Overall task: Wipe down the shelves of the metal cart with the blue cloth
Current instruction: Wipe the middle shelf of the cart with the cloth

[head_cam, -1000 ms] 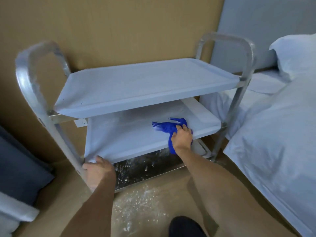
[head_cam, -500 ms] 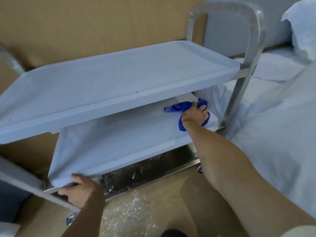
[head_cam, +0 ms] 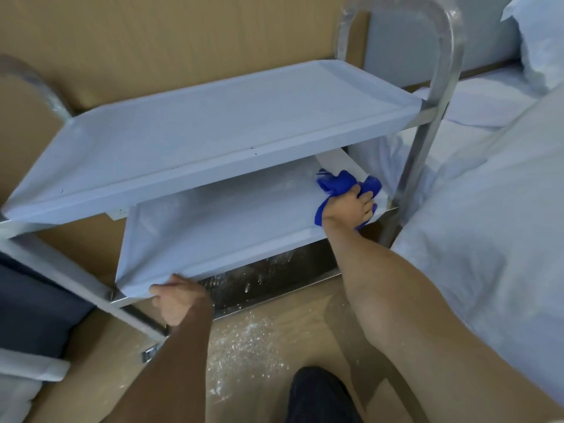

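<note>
The metal cart (head_cam: 439, 96) stands against a tan wall, with its top shelf (head_cam: 232, 123) and middle shelf (head_cam: 225, 221) covered in pale film. My right hand (head_cam: 351, 209) grips the bunched blue cloth (head_cam: 338, 183) at the far right end of the middle shelf. At that shelf's front left corner my left hand (head_cam: 177, 297) holds the edge. The bare steel bottom shelf (head_cam: 259, 285) shows below, speckled with white bits.
A bed with white sheets (head_cam: 488, 239) and a pillow (head_cam: 543, 41) stands close on the right of the cart. White crumbs (head_cam: 247, 346) lie on the tan floor in front. A dark cushion (head_cam: 33, 309) sits at the left. My dark shoe (head_cam: 320, 395) is at the bottom.
My right hand has slid the blue cloth from the middle of the shelf to its right end. The view has moved closer and lower. My left hand stays at the front left corner.
</note>
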A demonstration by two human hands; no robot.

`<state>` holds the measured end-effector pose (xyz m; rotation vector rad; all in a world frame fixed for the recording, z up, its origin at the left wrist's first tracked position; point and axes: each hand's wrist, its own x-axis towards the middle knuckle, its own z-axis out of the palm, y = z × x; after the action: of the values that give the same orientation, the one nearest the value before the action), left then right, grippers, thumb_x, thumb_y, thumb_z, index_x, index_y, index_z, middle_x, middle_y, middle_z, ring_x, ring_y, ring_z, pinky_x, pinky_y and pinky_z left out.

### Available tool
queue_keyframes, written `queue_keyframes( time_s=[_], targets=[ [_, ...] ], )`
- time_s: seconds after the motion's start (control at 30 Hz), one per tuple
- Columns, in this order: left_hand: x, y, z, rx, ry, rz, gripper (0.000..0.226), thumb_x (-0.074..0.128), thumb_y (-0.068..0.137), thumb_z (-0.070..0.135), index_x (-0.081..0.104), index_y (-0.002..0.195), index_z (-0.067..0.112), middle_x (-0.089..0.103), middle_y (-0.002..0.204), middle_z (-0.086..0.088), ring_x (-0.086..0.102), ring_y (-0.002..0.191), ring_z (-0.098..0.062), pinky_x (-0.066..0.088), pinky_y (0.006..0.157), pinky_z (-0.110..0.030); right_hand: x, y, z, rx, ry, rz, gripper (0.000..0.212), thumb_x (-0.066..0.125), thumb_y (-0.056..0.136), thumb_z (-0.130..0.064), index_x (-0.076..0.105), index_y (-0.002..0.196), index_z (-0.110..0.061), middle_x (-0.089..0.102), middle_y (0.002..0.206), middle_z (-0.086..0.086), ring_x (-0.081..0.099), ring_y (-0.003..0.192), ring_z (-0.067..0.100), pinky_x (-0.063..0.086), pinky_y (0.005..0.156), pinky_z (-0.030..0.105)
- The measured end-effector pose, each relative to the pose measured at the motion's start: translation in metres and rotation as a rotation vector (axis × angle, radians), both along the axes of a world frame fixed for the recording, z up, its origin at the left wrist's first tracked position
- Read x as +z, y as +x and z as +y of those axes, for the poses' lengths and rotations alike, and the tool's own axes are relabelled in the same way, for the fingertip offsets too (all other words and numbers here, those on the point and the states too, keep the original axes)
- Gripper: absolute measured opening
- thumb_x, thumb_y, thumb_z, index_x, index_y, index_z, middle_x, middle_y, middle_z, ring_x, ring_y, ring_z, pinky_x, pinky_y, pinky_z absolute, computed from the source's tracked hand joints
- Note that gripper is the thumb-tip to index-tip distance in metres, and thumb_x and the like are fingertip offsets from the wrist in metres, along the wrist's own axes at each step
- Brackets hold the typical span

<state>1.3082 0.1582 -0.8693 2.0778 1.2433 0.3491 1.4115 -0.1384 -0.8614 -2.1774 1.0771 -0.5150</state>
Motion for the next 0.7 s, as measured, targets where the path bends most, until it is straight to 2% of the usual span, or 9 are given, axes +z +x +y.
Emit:
queue_keyframes(
  time_s=[0.1, 0.2, 0.27, 0.33, 0.4, 0.47, 0.57, 0.63, 0.7],
  targets=[
    [0.007, -0.016, -0.016, -0.174, -0.073, 0.013, 0.039, 0.034, 0.102, 0.033, 0.048, 0.119, 0.001, 0.057, 0.119, -0.027, 0.058, 0.106, -0.044, 0.045, 0.089, -0.047, -0.005, -0.05, 0.051, 0.05, 0.012, -0.081, 0.057, 0.058, 0.094, -0.018, 0.038, 0.147, -0.014, 0.025, 0.158, 0.018, 0.022, 0.146, 0.038, 0.026, 0.117, 0.051],
    [0.012, -0.025, -0.031, -0.43, -0.214, 0.042, 0.039, 0.035, 0.102, 0.026, 0.059, 0.121, 0.002, 0.062, 0.121, -0.021, 0.059, 0.11, -0.038, 0.047, 0.093, -0.039, -0.023, -0.099, 0.112, 0.123, 0.084, -0.139, 0.053, 0.049, 0.1, -0.017, 0.033, 0.151, -0.014, 0.017, 0.16, 0.02, 0.024, 0.145, 0.036, 0.03, 0.116, 0.044],
    [0.015, -0.03, -0.037, -0.507, -0.291, 0.032, 0.039, 0.04, 0.101, 0.031, 0.064, 0.119, 0.006, 0.064, 0.119, -0.019, 0.061, 0.108, -0.036, 0.046, 0.093, -0.037, -0.037, -0.118, 0.144, 0.159, 0.183, -0.175, 0.049, 0.044, 0.102, -0.016, 0.034, 0.15, -0.011, 0.025, 0.156, 0.024, 0.037, 0.137, 0.038, 0.036, 0.111, 0.044],
    [0.016, -0.034, -0.038, -0.583, -0.389, 0.093, 0.042, 0.045, 0.099, 0.039, 0.064, 0.12, 0.009, 0.064, 0.12, -0.017, 0.06, 0.11, -0.035, 0.045, 0.093, -0.036, -0.041, -0.131, 0.168, 0.191, 0.318, -0.178, 0.046, 0.044, 0.102, -0.015, 0.037, 0.148, -0.009, 0.041, 0.146, 0.023, 0.048, 0.127, 0.039, 0.042, 0.103, 0.046],
    [0.021, -0.039, -0.029, -0.597, -0.568, 0.217, 0.048, 0.047, 0.096, 0.046, 0.06, 0.12, 0.006, 0.065, 0.118, -0.016, 0.062, 0.108, -0.035, 0.048, 0.093, -0.039, -0.033, -0.143, 0.186, 0.213, 0.486, -0.138, 0.039, 0.044, 0.102, -0.016, 0.043, 0.141, -0.012, 0.056, 0.131, 0.016, 0.057, 0.116, 0.034, 0.048, 0.095, 0.042],
    [0.035, -0.05, -0.013, -0.544, -0.703, 0.321, 0.055, 0.048, 0.095, 0.05, 0.059, 0.118, 0.002, 0.067, 0.115, -0.018, 0.066, 0.1, -0.033, 0.052, 0.085, -0.039, -0.014, -0.156, 0.201, 0.146, 0.717, -0.085, 0.027, 0.047, 0.099, -0.017, 0.053, 0.125, -0.014, 0.064, 0.116, 0.012, 0.062, 0.101, 0.029, 0.051, 0.088, 0.04],
    [0.082, -0.078, 0.005, -0.453, -0.887, 0.355, 0.048, 0.055, 0.094, 0.048, 0.059, 0.114, 0.005, 0.069, 0.109, -0.014, 0.065, 0.088, -0.024, 0.052, 0.07, -0.03, 0.026, -0.173, 0.216, 0.027, 1.102, 0.023, 0.021, 0.055, 0.082, -0.016, 0.063, 0.102, -0.011, 0.07, 0.103, 0.014, 0.067, 0.092, 0.034, 0.056, 0.086, 0.049],
    [0.12, -0.091, 0.013, -0.498, -0.907, 0.386, 0.04, 0.064, 0.09, 0.043, 0.06, 0.109, 0.008, 0.07, 0.104, -0.012, 0.066, 0.088, -0.026, 0.052, 0.063, -0.03, 0.056, -0.186, 0.224, -0.005, 1.22, 0.084, 0.028, 0.06, 0.074, -0.021, 0.066, 0.099, -0.009, 0.072, 0.1, 0.015, 0.068, 0.09, 0.037, 0.057, 0.084, 0.051],
    [0.158, -0.098, 0.018, -0.506, -0.853, 0.404, 0.03, 0.07, 0.087, 0.029, 0.062, 0.104, 0.005, 0.069, 0.107, -0.016, 0.067, 0.093, -0.031, 0.057, 0.071, -0.038, 0.101, -0.201, 0.229, -0.052, 1.283, 0.13, 0.031, 0.063, 0.077, -0.03, 0.067, 0.101, -0.011, 0.071, 0.099, 0.013, 0.068, 0.09, 0.036, 0.057, 0.081, 0.05]
  ],
)
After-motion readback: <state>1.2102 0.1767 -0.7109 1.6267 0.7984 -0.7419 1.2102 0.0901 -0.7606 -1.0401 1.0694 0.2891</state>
